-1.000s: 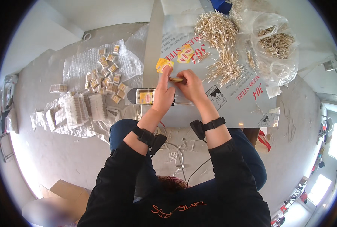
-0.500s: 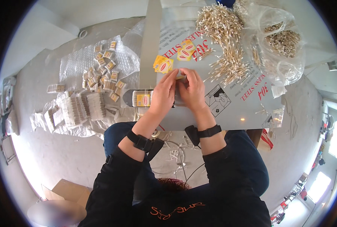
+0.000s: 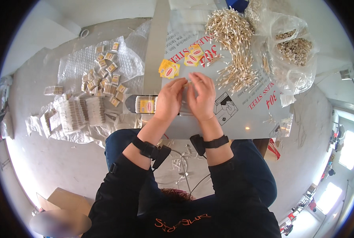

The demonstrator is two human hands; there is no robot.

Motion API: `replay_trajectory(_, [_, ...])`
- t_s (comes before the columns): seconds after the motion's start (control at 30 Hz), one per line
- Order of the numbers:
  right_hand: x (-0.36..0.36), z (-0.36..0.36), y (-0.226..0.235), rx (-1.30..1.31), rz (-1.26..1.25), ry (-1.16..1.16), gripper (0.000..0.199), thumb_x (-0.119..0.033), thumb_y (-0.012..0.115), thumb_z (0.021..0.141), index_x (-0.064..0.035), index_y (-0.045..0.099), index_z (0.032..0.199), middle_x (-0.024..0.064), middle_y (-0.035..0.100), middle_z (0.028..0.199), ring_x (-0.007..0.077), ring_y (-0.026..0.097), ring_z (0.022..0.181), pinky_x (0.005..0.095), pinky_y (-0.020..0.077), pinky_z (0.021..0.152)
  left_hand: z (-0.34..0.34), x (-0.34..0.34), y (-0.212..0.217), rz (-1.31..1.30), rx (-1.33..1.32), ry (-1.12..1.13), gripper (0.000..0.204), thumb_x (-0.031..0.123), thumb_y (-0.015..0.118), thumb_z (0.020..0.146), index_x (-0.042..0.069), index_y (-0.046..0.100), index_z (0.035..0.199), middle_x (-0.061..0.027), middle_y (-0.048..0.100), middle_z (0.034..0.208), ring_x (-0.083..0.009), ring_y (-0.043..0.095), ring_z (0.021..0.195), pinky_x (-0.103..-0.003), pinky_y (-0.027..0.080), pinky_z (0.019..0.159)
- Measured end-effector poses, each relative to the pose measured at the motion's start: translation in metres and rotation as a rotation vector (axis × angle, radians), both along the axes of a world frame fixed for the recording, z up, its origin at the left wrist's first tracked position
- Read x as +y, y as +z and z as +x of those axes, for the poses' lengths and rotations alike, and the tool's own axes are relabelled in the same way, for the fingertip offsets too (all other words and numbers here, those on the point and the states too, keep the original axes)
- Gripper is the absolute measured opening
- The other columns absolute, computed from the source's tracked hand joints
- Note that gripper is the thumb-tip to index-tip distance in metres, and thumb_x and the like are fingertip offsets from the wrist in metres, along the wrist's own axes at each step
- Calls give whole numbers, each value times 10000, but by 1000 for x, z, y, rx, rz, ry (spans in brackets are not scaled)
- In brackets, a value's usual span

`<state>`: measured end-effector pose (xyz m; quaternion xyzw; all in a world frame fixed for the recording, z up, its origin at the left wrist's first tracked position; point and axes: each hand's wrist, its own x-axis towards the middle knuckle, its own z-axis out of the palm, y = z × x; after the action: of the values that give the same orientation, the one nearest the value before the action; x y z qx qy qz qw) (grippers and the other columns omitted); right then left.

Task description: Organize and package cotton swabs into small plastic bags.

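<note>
My left hand (image 3: 170, 100) is over the near part of the table, its fingers curled together with the tips toward my right hand. Whatever it may hold is hidden. My right hand (image 3: 201, 97) is just beside it, thumb and fingers apart, with nothing visible in it. Left of my left hand, a pack of cotton swabs with a yellow card (image 3: 146, 105) lies in a narrow metal holder (image 3: 129, 104). Beyond my hands are two small groups of yellow cards, the nearer cards (image 3: 169, 69) and the farther cards (image 3: 193, 55).
A big heap of loose cotton swabs (image 3: 232, 35) covers the far right of the film-covered table (image 3: 240, 115). Beside it is a clear bag of swabs (image 3: 294, 49). At left, several finished-looking packs (image 3: 105, 75) and stacked packs (image 3: 71, 115) lie on bubble wrap (image 3: 75, 59).
My hands have moved slightly apart, and the right fingers have opened away from the left. The whole view has shifted a little.
</note>
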<state>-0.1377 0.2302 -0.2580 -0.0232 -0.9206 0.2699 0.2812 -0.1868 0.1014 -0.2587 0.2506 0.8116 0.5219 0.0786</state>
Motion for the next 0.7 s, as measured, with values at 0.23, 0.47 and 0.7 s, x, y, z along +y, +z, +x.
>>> replay_trajectory(0.23, [51,-85,7,-347,99,-350,329,-243,735,797,-38,629,1031,144,635,1081,326,603,1000,436,480,856,2,-1,-7,-14,58,12,228,19,568,878,33,641,1094,-155,666,1090,-360,629,991,-410,511,848])
replay_trajectory(0.47, [58,-130,24,-839,64,-359,373,-298,782,733,-73,604,972,118,683,990,320,652,952,409,508,819,-1,1,-5,-33,53,-15,195,17,576,877,30,635,1063,-144,678,1056,-348,641,950,-403,520,805])
replay_trajectory(0.7, [71,-117,9,-653,-281,-264,341,-137,759,744,-5,567,993,134,690,933,209,698,731,321,540,588,2,-1,-2,-36,15,-12,189,19,564,884,27,631,1061,-144,678,1037,-354,636,938,-419,515,801])
